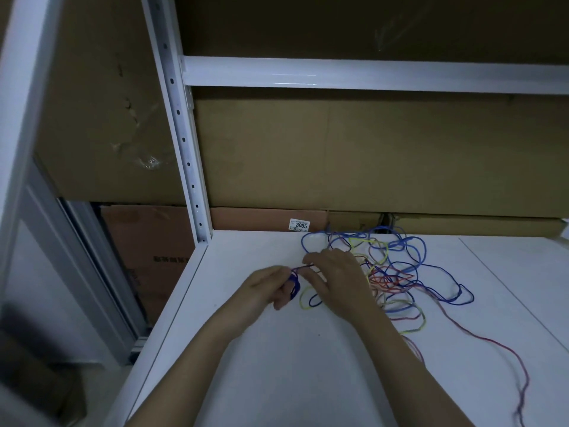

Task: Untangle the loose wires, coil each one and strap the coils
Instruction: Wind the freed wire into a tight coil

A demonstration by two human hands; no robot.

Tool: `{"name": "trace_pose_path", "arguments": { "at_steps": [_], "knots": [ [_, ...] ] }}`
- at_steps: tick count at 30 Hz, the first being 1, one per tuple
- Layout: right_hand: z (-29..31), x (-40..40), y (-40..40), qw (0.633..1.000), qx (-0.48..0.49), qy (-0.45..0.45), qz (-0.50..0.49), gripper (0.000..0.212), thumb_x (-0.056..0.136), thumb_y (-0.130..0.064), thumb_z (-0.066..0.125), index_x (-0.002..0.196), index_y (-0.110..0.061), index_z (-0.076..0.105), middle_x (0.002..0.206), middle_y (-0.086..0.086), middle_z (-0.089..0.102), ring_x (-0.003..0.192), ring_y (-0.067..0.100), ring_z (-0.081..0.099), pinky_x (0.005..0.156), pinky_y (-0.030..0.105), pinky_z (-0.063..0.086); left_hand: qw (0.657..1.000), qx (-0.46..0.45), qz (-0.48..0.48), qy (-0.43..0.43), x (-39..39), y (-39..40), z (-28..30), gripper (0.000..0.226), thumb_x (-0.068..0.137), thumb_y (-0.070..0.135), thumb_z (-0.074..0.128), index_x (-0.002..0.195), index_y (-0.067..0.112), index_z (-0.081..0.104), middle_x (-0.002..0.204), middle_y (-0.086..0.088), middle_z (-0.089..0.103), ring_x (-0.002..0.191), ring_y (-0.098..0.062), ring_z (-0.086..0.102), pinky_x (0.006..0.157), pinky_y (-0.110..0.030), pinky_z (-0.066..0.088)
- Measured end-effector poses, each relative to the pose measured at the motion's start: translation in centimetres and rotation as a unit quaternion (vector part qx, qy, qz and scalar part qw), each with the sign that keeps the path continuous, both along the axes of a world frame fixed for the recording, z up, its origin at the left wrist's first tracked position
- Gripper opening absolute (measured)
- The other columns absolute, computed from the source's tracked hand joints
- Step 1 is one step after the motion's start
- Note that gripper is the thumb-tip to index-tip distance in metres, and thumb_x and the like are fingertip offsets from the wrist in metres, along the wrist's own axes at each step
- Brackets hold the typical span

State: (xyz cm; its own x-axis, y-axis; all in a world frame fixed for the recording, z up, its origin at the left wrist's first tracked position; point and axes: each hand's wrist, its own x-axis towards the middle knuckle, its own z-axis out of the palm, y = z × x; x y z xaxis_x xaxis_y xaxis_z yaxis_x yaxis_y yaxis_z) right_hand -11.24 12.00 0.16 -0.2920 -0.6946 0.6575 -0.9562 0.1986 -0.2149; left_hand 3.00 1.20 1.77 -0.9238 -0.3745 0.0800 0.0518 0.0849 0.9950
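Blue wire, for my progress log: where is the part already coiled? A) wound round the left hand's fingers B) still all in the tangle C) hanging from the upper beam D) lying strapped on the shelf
A: a small blue coil sits wrapped on the left hand, while the right hand feeds the strand.

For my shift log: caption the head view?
Left hand holds small blue wire coil; right hand feeds wire.

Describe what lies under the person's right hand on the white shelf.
Under the right hand run yellow wire and blue wire loops, part of the tangle. How they cross beneath the palm is hidden.
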Motion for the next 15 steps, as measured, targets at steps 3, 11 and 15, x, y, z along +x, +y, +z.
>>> {"name": "trace_pose_path", "arguments": {
  "at_steps": [3, 11, 15],
  "knots": [
    [-1.5, 1.1, -0.7, 0.998, 0.056, -0.005, 0.004, 0.04, 0.099, -0.035, 0.032, 0.103, -0.011, 0.064, 0.078, 0.005, 0.063, 0.072, 0.029, 0.057, 0.069, 0.034, 0.03, 0.984, 0.148, 0.036, 0.093, -0.7, 0.1, 0.7, 0.056, 0.103, 0.016, 0.034, 0.054, 0.019, 0.061, 0.051, 0.002, 0.039, 0.049, -0.01, 0.041, 0.056, -0.018, 0.04],
    [-3.8, 2.4, -0.7, 0.993, 0.01, -0.115, 0.015, 0.014, 0.088, -0.024, 0.062, 0.098, -0.014, 0.062, 0.075, -0.007, 0.045, 0.067, 0.013, 0.047, 0.064, 0.021, 0.027, 0.938, 0.209, 0.212, 0.177, -3.8, -0.5, -0.6, 0.031, 0.104, 0.015, 0.034, 0.101, 0.013, 0.064, 0.093, 0.005, 0.075, 0.091, -0.008, 0.07, 0.078, -0.013, 0.052],
    [-3.7, 2.5, -0.5, 0.984, -0.063, -0.167, 0.019, 0.023, 0.082, -0.027, 0.068, 0.1, -0.014, 0.063, 0.072, -0.009, 0.047, 0.064, 0.003, 0.041, 0.061, 0.016, 0.029, 0.924, -0.274, 0.261, 0.06, -4.3, -0.9, -2.1, 0.03, 0.103, 0.016, 0.037, 0.119, 0.016, 0.062, 0.117, 0.003, 0.065, 0.106, -0.004, 0.06, 0.091, -0.01, 0.04]
  ]
}}
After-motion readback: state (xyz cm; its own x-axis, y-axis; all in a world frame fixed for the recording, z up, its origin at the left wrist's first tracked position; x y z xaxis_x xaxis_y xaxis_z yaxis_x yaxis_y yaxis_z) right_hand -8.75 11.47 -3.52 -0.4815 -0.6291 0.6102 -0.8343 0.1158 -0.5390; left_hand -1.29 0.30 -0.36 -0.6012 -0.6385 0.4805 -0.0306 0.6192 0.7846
